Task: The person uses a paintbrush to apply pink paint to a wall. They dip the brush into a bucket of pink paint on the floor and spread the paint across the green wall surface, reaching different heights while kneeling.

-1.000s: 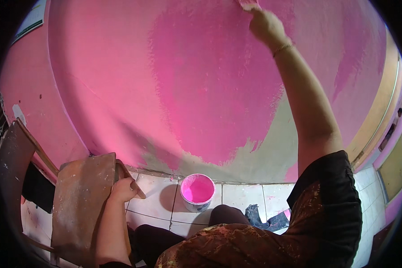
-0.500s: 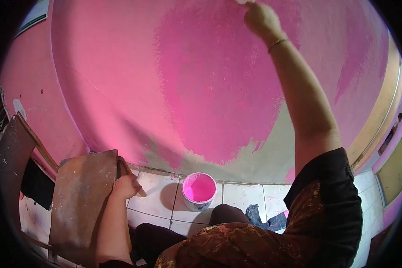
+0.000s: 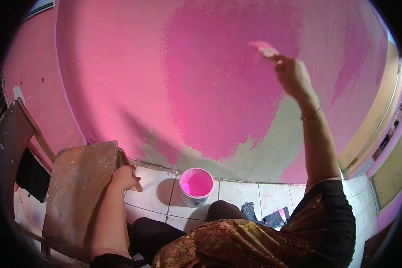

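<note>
Right hand grips brush, bristles pointing away. Left hand grips wooden seat edge, likely for support. Bucket on floor, presumably placed for reach.

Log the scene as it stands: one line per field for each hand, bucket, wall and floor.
Right hand: holds a pink-tipped paintbrush; wall contact unclear
Left hand: at right edge of brown chair; grip unclear
Bucket: upright, pink inside
Wall: darker pink patch mid-wall, grey area lower down
Floor: white tiles; black item right of bucket
</note>
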